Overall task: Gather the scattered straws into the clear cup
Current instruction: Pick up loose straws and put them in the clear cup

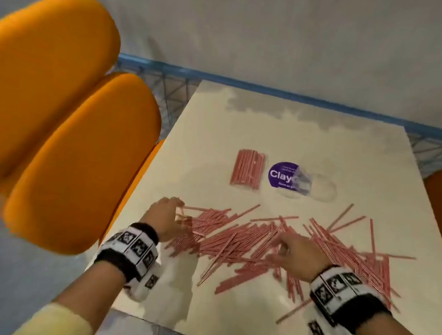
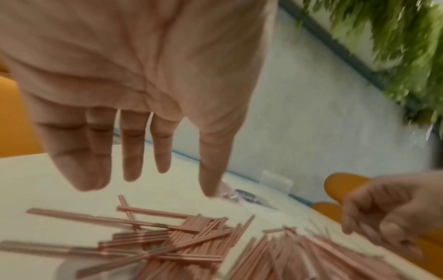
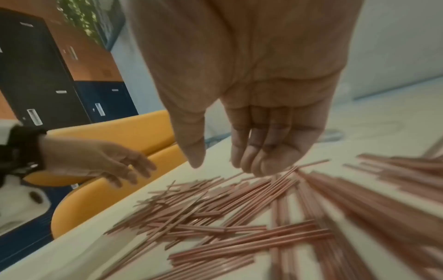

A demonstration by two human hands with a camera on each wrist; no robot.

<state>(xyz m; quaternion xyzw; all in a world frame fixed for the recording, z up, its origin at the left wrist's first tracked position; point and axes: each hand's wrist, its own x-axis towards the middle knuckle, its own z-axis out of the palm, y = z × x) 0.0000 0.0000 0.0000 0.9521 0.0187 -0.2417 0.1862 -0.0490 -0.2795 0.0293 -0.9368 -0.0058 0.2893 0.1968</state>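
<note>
Straws lie fanned across the near half of the table, well short of the clear cup lying on its side. Your left hand and right hand hover spread and empty — sweep inward, aligning one bundle before gripping.

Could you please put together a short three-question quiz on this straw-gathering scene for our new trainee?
1. True or false: the left hand grips a bundle of straws.
2. The clear cup is: A) upright, B) lying on its side, C) held.
3. What lies just left of the purple sticker?

Key: 1 false, both hands are open over the scattered straws; 2 B; 3 a neat bundle of straws.
</note>
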